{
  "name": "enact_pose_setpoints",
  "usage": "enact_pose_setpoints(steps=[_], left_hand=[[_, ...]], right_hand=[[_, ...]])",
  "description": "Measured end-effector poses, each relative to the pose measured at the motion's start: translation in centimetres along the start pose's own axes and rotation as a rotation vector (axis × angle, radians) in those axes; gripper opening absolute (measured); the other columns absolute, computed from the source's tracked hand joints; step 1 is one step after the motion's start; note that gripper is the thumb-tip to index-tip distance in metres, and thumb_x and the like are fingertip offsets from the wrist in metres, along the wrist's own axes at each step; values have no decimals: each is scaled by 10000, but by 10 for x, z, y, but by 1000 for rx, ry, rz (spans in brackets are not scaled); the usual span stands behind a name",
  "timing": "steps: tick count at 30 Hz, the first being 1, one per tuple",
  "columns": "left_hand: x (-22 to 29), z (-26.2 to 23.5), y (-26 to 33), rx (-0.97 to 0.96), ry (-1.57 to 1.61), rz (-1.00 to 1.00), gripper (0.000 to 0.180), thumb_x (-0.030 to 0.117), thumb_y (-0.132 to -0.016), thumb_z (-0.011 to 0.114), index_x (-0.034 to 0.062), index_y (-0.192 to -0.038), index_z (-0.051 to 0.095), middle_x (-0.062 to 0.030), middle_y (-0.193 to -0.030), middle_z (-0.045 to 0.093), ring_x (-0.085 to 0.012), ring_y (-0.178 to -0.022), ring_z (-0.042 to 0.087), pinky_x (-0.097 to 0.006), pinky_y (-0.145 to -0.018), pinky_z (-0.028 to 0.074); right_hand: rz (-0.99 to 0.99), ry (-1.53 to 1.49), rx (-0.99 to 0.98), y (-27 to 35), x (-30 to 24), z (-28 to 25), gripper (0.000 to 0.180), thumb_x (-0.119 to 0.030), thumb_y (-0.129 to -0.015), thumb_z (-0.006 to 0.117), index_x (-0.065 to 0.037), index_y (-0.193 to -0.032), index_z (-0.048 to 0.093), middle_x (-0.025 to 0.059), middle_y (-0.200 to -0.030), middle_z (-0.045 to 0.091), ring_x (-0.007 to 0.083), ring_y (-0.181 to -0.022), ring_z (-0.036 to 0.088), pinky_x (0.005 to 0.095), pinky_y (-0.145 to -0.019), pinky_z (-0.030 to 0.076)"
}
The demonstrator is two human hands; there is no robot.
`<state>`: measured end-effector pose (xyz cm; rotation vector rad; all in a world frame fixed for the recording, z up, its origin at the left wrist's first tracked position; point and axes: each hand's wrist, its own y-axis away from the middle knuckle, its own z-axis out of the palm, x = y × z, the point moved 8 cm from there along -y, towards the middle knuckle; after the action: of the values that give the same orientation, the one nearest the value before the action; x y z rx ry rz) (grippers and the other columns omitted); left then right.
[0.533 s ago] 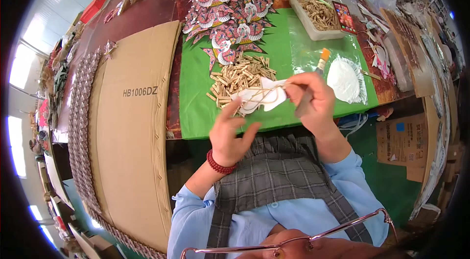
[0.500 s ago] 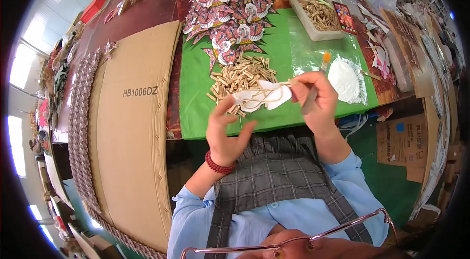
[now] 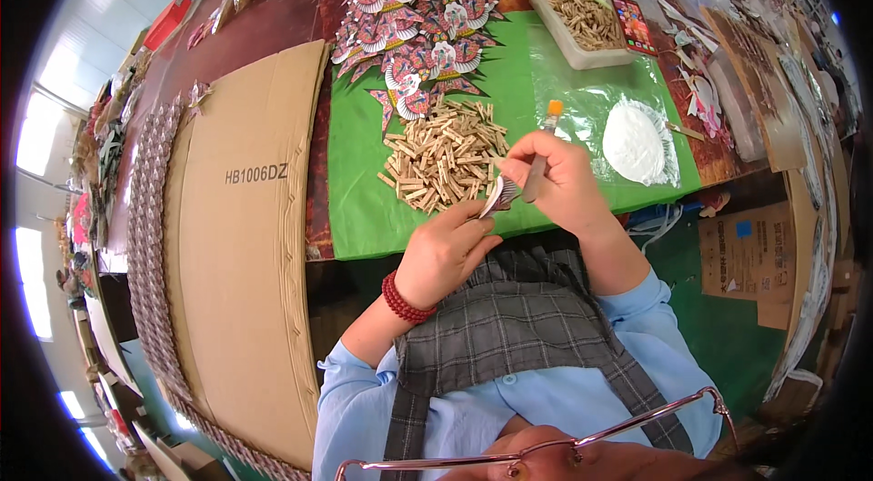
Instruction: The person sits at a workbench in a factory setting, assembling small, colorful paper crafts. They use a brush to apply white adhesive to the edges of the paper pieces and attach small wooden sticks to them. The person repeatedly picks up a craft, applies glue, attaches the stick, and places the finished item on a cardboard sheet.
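Note:
My left hand (image 3: 450,249), with a red bead bracelet at the wrist, pinches a small paper cutout (image 3: 494,197) seen nearly edge-on, one side white and the other patterned. My right hand (image 3: 562,183) is just right of it, its thumb and forefinger closed near the cutout's upper end; whether they touch it I cannot tell. Gripped in that same hand is a slim tool with an orange end and a flat grey blade (image 3: 535,179). Small wooden clothespins (image 3: 446,149) lie heaped beyond my hands on a green cloth (image 3: 364,199).
Printed paper figures (image 3: 427,17) are piled at the back. To the right, a plastic tub (image 3: 582,55) of clothespins stands near white paste (image 3: 637,140) on clear film, with a phone-like screen (image 3: 634,25) against the tub. A large cardboard sheet (image 3: 241,254) lies left.
The cutout has turned from its white back, with thin tan strips showing, to nearly edge-on. My left hand has moved right and closed on it; my right hand has shifted left.

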<state>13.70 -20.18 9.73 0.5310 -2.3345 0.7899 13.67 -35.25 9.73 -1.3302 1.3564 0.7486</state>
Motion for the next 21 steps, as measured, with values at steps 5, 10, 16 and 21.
enact_pose_setpoints(steps=[5, 10, 16, 21], left_hand=[[-48, 5, 15, 181, 345, -329, 171, -4, -823, 620, -4, -992, 650, -125, -1003, 633, -187, -796, 634, -289, -655, 532], [-80, 10, 32, 530, 1127, -559, 233, -38, -881, 546, -20, -1107, 597, -71, -1044, 614, -120, -874, 611, -252, -722, 571], [-80, 15, 33, 628, 1200, -456, 225, -51, -893, 522, -16, -1103, 593, -84, -1075, 604, -139, -905, 610, -269, -745, 566], [-80, 21, 32, 672, 1314, -445, 214, -44, -893, 528, -8, -1090, 603, -86, -1088, 598, -141, -922, 606, -273, -758, 561]], right_hand=[[-379, 161, 380, 10, -37, -16, 156, -82, -798, 709, -7, -855, 584, 49, -647, 558, 74, -536, 492, 222, -495, 395], [-269, 228, 391, 41, 2, -28, 176, -41, -775, 730, -12, -852, 575, 43, -657, 543, 66, -545, 493, 200, -509, 387], [-182, -45, 478, 58, 26, -22, 213, -77, -773, 744, -4, -891, 582, 34, -736, 586, 83, -601, 544, 218, -548, 439], [-84, -16, 335, 56, 38, -6, 236, -88, -766, 752, -6, -900, 575, 37, -766, 603, 87, -617, 552, 225, -573, 460]])
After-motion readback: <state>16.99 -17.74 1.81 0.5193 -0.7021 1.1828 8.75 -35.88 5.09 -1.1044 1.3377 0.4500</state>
